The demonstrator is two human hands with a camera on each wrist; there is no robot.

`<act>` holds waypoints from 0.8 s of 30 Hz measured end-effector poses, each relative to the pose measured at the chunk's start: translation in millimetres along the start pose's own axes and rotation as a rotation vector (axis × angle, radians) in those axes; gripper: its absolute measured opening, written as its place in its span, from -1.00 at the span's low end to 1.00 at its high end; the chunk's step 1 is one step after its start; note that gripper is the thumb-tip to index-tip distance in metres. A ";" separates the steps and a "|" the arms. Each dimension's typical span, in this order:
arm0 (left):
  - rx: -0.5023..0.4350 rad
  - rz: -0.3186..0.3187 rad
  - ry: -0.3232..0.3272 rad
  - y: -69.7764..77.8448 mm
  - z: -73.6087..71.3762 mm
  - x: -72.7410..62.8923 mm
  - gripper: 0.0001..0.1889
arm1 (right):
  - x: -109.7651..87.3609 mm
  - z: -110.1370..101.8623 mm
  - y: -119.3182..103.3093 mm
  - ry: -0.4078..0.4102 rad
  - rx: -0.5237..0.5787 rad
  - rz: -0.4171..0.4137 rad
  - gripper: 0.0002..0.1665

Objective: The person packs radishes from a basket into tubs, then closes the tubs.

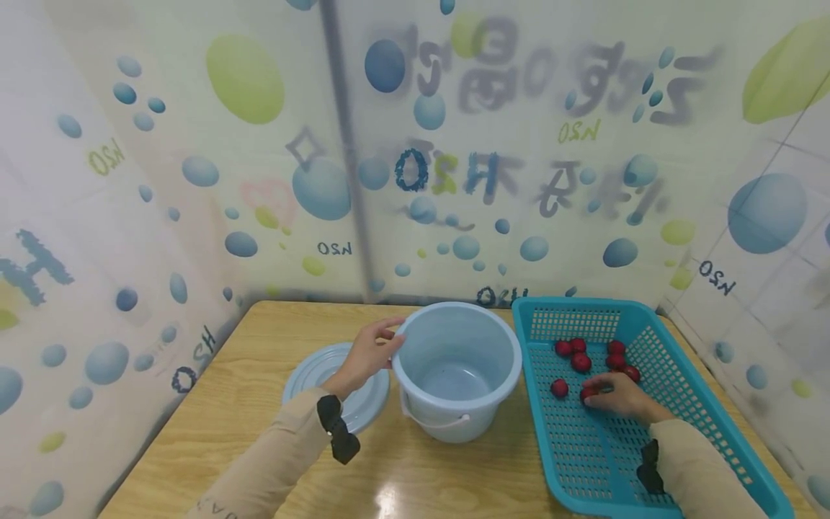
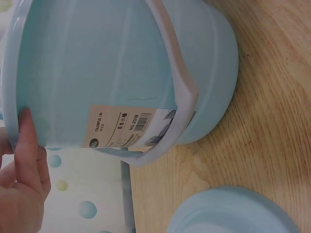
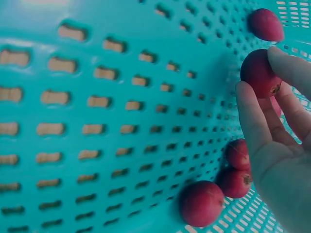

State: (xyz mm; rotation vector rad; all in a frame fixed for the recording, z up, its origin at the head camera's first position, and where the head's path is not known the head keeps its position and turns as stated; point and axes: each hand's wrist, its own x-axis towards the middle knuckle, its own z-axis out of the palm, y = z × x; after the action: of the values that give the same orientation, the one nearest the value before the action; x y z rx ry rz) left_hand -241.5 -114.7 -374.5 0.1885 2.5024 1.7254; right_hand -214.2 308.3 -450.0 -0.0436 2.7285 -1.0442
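Note:
My left hand grips the left rim of a light blue plastic bucket, which stands upright with nothing visible inside. In the left wrist view a printed label and the bail handle show on its side. Inside the turquoise basket, my right hand pinches a small red apple between thumb and fingers. Close to it lies another loose apple; several more apples sit in clusters toward the basket's far end.
Left of the bucket, a round light blue lid lies flat on the wooden table, partly under my left forearm. The basket's raised walls surround my right hand. Patterned walls close in the table at the back and on both sides.

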 end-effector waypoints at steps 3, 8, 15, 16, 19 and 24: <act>0.002 -0.004 -0.002 -0.5 -0.1 0.5 -0.59 | -1.4 -3.5 -2.9 0.015 0.035 -0.015 -0.56; 0.018 -0.014 -0.007 -0.1 -1.1 1.0 -0.59 | -3.1 -10.7 -7.1 0.033 0.038 -0.050 -0.58; 0.006 -0.015 -0.019 0.8 -0.7 1.4 -0.60 | -5.4 -24.5 -13.2 0.012 0.063 -0.109 -0.54; 0.007 -0.017 -0.018 1.1 -0.6 1.3 -0.60 | -5.4 -26.7 -16.0 0.012 0.063 -0.118 -0.53; 0.004 -0.018 -0.014 1.6 -0.3 1.1 -0.60 | -4.3 -33.4 -26.4 0.013 0.057 -0.155 -0.52; -0.003 -0.013 -0.011 0.4 -0.3 1.4 -0.60 | 0.7 -43.4 -49.1 0.034 0.050 -0.218 -0.53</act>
State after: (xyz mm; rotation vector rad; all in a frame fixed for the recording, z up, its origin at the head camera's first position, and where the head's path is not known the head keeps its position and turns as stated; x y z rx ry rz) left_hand -242.8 -114.6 -374.1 0.1813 2.4878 1.7181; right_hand -226.7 300.0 -386.2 -0.3240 2.7738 -1.1791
